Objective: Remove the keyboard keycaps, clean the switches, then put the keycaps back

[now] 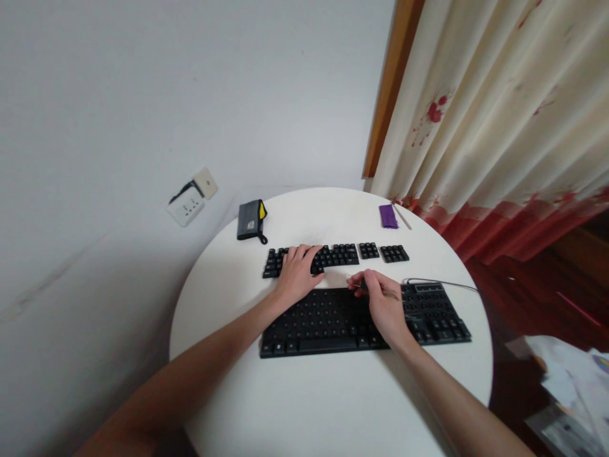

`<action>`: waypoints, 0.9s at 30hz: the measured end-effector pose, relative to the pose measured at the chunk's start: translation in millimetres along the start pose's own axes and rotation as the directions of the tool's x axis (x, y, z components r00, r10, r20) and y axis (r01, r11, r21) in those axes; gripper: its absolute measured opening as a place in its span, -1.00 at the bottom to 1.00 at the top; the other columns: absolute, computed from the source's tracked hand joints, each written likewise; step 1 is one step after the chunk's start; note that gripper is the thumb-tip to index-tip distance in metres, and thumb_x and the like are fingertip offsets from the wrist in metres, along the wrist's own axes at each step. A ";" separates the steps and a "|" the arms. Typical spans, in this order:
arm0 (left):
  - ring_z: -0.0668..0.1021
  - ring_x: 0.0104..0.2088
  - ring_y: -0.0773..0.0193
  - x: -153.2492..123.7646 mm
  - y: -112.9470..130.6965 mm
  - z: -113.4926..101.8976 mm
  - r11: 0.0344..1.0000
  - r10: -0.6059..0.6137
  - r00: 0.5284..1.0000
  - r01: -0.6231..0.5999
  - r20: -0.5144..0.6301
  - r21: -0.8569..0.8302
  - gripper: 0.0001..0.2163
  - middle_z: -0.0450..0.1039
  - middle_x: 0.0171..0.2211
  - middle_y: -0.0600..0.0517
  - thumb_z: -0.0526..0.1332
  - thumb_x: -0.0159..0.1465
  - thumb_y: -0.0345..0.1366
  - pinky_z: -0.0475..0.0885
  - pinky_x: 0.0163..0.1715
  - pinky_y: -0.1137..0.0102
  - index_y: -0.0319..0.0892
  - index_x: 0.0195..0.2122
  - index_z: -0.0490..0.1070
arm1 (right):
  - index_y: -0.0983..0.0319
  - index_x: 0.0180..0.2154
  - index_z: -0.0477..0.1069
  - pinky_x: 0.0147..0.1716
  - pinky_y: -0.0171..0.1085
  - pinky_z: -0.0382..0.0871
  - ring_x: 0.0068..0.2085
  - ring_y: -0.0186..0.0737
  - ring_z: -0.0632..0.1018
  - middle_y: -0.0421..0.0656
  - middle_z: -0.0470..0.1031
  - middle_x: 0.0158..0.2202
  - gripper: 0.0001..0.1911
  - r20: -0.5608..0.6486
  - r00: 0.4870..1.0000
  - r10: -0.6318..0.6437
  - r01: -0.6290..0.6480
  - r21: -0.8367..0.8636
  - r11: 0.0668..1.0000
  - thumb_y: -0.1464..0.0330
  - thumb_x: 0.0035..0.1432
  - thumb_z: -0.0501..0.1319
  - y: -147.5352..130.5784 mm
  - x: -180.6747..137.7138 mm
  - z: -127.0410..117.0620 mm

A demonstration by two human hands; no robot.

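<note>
pale walls meet in a corner behind a round white table (304, 393), with a wooden frame (391, 89) and a cream curtain (457, 120), red toward its hem, off to the right above a dark reddish floor (528, 298). a socket plate (186, 206) sits low on the left wall.

across the near half of the table lies a black computer keyboard (323, 317), much of its letter area stripped to bare key posts, while caps remain along its bottom row. its thin cable (442, 282) curves off over the table's right side. just beyond it, loose black keycaps (339, 255) are laid out in rows, with two smaller keycap blocks (394, 253) to the right.

the left hand (299, 271) rests palm down at the left part of those loose rows, fingers spread and thumb apart, clasping nothing that shows. the right hand (383, 298), above the keyboard, has its fingers curled in a pinch around a slim wire-like tool (391, 294), mostly hidden by the hand.

farther back stand a grey zip pouch (248, 220) with a yellow inside and, at right, a purple cloth (388, 216) beside a thin stick (403, 217).
</note>
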State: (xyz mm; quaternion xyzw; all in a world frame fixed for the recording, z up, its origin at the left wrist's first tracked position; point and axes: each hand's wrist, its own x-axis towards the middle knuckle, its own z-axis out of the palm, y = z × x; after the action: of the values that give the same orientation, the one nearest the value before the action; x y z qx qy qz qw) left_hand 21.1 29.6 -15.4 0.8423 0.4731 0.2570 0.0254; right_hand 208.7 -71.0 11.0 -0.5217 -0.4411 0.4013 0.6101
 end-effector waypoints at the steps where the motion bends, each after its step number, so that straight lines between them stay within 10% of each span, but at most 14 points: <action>1: 0.33 0.02 -0.03 0.0 -0.1 -0.2 1.000 0.006 1.000 -0.007 -0.005 -0.010 -0.39 0.35 0.01 -0.05 0.39 0.13 -0.28 0.30 0.03 0.11 -0.03 0.21 0.26 | 0.25 -0.36 0.55 -0.38 -0.26 0.42 -0.32 -0.16 0.57 -0.07 0.60 -0.33 -0.56 -0.010 1.000 0.001 -0.001 -0.006 1.000 0.05 0.28 0.12 -1.0 0.4 -0.8; 9: 0.42 -0.06 0.10 0.1 6.0 -11.1 0.958 0.195 0.981 -0.194 -0.013 -0.212 -0.67 0.45 -0.10 -0.04 0.22 0.29 -0.36 0.33 0.05 0.15 -0.13 0.09 0.37 | 0.21 -0.36 0.50 -0.40 -0.31 0.30 -0.32 -0.22 0.49 -0.13 0.51 -0.37 -0.46 -0.029 0.993 -0.115 0.106 -0.218 0.970 0.02 0.37 -0.06 -12.9 1.7 -19.7; 16: 0.51 -0.23 0.23 -15.0 26.5 -22.9 0.793 0.552 0.799 -0.414 0.238 -0.447 -0.83 0.51 -0.28 0.01 0.11 0.39 -0.34 0.40 -0.15 0.33 -0.14 -0.14 0.51 | 0.24 -0.56 0.42 -0.51 -0.32 0.16 -0.55 -0.32 0.32 -0.24 0.30 -0.63 -0.41 0.145 0.987 0.068 -0.009 -0.374 0.927 0.00 0.33 0.00 -10.1 -5.7 -28.2; 27: 0.50 -0.22 0.23 -17.2 27.0 -16.7 0.784 0.564 0.779 -0.399 0.275 -0.476 -0.86 0.49 -0.27 -0.01 0.14 0.35 -0.36 0.38 -0.15 0.35 -0.16 -0.20 0.51 | 0.24 -0.60 0.37 -0.63 -0.33 -0.01 -0.66 -0.38 0.24 -0.26 0.25 -0.72 -0.49 0.302 0.933 0.194 0.004 -0.549 0.836 0.16 0.34 0.02 -4.5 -19.3 -22.3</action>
State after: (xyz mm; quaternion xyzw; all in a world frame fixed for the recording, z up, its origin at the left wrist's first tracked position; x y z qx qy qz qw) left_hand 27.4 -2.6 -0.2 0.9477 0.1595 0.1645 0.2220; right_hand 224.6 -96.3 11.7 -0.6154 -0.6095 0.3759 0.3296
